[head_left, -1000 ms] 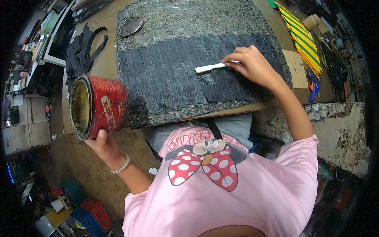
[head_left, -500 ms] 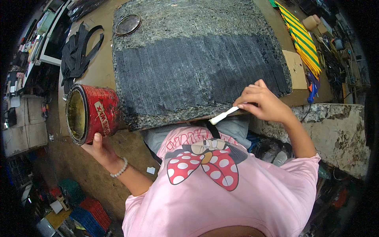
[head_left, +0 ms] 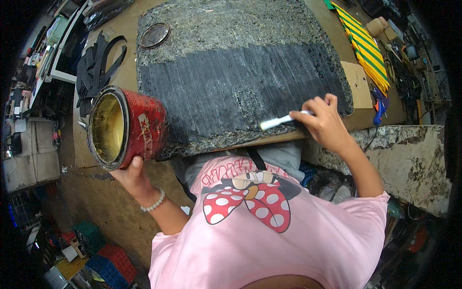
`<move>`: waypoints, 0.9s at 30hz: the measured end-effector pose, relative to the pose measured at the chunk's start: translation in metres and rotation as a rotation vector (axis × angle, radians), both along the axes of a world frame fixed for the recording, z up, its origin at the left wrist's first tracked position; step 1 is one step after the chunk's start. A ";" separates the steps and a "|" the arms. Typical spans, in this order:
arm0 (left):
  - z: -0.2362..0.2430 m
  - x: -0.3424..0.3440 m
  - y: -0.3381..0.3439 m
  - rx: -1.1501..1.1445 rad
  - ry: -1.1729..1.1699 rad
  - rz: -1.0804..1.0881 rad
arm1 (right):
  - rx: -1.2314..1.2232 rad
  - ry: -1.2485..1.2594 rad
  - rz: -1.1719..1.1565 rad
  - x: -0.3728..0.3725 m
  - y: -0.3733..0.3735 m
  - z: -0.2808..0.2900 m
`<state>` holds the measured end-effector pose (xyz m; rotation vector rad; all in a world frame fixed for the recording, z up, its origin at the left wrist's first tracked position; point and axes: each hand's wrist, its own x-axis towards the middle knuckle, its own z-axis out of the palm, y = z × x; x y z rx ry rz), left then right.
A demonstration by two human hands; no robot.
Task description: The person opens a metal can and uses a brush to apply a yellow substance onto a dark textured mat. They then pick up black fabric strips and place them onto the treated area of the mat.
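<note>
My left hand (head_left: 136,179) grips a red can (head_left: 149,120) near its lower side; the can is tilted so its round mouth faces left, and a yellowish coating or liquid shows inside. In my right hand (head_left: 323,120) is a white-handled brush (head_left: 280,121), pinched by the handle, its pale tip pointing left. That tip hovers over or rests on the near edge of a row of black fabric strips (head_left: 211,91); I cannot tell which. The strips lie side by side on a rough, glue-crusted dark board (head_left: 226,24) on the table.
A round metal lid (head_left: 155,35) lies on the board's far left. Loose black straps (head_left: 96,67) sit left of it. To the right are a yellow-green striped sheet stack (head_left: 361,45), a tan card (head_left: 357,84) and a blue glue gun (head_left: 380,108). Crates (head_left: 115,260) stand on the floor.
The can has moved right and slightly up, its mouth turned more into view. My right hand has shifted right and the brush tip has risen from the board's front edge onto the strips' near end.
</note>
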<state>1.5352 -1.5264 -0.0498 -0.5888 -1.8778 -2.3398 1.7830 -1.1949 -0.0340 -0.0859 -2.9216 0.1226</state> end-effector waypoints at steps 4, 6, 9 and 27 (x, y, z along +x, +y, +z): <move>0.002 -0.005 0.010 -0.026 0.036 -0.043 | -0.447 -0.293 0.041 0.007 0.008 0.019; 0.003 -0.004 0.013 -0.022 0.056 -0.077 | -0.473 -0.269 0.020 -0.004 0.018 0.024; 0.008 0.002 0.017 -0.005 0.013 -0.046 | -0.220 -0.189 -0.009 -0.034 0.036 0.019; 0.016 0.012 0.065 -0.313 0.324 -0.238 | -0.805 -0.005 -0.169 -0.009 -0.010 0.045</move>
